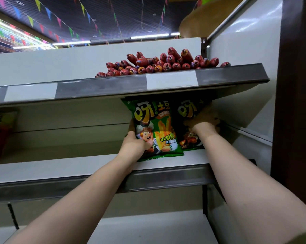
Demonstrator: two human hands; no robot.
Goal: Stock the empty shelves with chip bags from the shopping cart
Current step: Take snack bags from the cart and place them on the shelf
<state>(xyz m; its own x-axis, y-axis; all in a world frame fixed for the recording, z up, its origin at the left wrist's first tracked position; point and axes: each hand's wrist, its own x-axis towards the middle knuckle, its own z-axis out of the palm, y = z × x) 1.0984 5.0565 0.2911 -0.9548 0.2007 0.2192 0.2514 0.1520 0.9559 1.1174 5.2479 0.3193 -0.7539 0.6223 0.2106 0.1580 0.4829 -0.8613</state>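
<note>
Your left hand [133,145] grips the green bag [157,127] and your right hand [204,123] clasps the dark bag [187,110]; stand both upright, touching, well back on the shelf [78,166].

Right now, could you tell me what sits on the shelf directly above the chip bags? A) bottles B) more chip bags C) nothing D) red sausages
D: a pile of red sausages lies on the upper shelf, just above the green bag and dark bag.
</note>
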